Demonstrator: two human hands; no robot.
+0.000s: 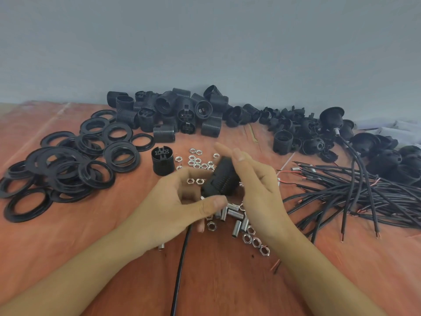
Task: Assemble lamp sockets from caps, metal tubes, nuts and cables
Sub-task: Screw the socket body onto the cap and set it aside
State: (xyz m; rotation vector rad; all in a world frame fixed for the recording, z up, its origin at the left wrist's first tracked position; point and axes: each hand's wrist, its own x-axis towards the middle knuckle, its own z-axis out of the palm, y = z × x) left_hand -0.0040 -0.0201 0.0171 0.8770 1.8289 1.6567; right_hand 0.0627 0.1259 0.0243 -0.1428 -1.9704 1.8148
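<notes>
Centrally, over the near table [216,281], a ribbed black socket [222,176] sits tilted between both hands. Left hand [180,201] curls round its lower end, thumb pinching. Right hand [257,185] lies straight-fingered against its right side, gripping nothing. A black cable [182,254] trails toward the near edge. Probably light, rigid plastic (the ribs should give purchase); best held by the body, not the cable.

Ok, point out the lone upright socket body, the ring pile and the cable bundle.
upright socket body [163,165], head view, ribbed side wall.
ring pile [68,179], head view, overlapping rings mid-pile.
cable bundle [364,192], head view, dense black middle.
</notes>
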